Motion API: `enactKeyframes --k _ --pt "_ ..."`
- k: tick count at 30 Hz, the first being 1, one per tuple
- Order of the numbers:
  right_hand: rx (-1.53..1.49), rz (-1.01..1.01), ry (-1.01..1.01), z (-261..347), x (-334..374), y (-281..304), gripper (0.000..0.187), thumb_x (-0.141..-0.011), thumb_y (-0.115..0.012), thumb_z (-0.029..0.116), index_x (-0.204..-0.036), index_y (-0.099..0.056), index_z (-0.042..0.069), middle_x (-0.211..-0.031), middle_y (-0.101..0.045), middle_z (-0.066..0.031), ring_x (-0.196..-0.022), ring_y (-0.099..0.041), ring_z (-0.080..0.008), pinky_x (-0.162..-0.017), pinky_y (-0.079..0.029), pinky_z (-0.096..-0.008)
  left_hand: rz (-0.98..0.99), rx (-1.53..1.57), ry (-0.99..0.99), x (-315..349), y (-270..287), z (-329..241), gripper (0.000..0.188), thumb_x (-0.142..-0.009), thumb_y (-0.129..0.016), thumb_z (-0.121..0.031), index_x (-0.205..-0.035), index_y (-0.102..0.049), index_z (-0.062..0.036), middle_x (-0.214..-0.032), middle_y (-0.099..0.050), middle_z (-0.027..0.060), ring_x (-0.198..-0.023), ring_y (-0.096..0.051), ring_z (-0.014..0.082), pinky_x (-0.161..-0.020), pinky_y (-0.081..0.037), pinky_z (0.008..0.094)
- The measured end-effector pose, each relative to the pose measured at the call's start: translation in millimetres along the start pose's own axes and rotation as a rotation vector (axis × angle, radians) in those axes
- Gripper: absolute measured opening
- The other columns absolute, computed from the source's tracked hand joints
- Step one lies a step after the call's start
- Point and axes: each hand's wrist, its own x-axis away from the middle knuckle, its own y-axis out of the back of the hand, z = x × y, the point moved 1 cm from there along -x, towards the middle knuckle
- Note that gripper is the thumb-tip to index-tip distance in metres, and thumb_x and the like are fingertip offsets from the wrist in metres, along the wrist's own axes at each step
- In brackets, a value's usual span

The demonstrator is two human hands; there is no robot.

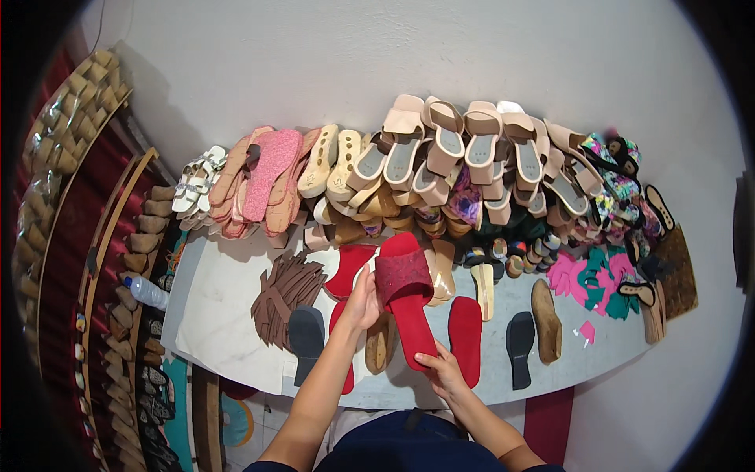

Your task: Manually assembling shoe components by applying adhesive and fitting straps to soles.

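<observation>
A red slide sandal (410, 324) with a patterned dark red strap is held up above the table between both my hands. My left hand (363, 300) grips it at the strap's left side. My right hand (441, 370) pinches the heel end, with the thumb on top of the footbed. Below lie a red insole (465, 338) to the right and another red insole (348, 382), partly covered by my left forearm. A wooden shoe last (380, 348) shows between my arms. A black outsole (307, 340) is beside my left forearm.
Beige heeled slides (444, 138) are heaped along the wall, with pink soles (271, 173) to their left. Brown strips (287, 300) and pink and green scraps (602, 279) lie on the table (228, 315). Racks of lasts (141, 244) and a water bottle (148, 293) stand left.
</observation>
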Motion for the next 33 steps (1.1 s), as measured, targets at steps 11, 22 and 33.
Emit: enactKeyframes --k 11,22,33 --pt "0.127 0.2 -0.235 -15.5 -37.7 -23.6 0.054 -0.07 -0.066 0.001 -0.119 -0.042 0.0 -0.104 -0.055 -0.0072 -0.093 -0.054 -0.0137 -0.081 -0.044 -0.0256 -0.252 0.256 -0.364 76.0 11.8 5.9 0.049 -0.074 -0.05 0.003 -0.121 -0.034 -0.0011 -0.117 -0.047 0.0116 -0.109 -0.045 0.0208 -0.096 -0.032 0.0347" --pt "0.377 0.585 -0.456 -124.8 -27.9 -187.2 0.032 -0.076 -0.061 0.013 -0.106 -0.053 0.007 -0.099 -0.057 -0.0027 -0.092 -0.054 -0.0121 -0.079 -0.043 -0.0269 -0.862 -0.128 -0.67 238.5 64.8 -42.2 0.036 -0.085 -0.05 -0.01 -0.117 -0.036 -0.0005 -0.107 -0.05 0.0073 -0.098 -0.049 0.0124 -0.085 -0.039 0.0273" --pt "0.479 0.817 -0.629 -291.0 55.5 -345.3 0.024 -0.078 -0.06 0.009 -0.101 -0.053 0.003 -0.094 -0.058 -0.0065 -0.085 -0.057 -0.0147 -0.079 -0.047 -0.03 -1.149 -0.076 -0.956 439.6 154.6 -128.6 0.033 -0.083 -0.052 -0.006 -0.114 -0.042 0.0005 -0.101 -0.055 0.0088 -0.09 -0.053 0.0126 -0.078 -0.043 0.026"
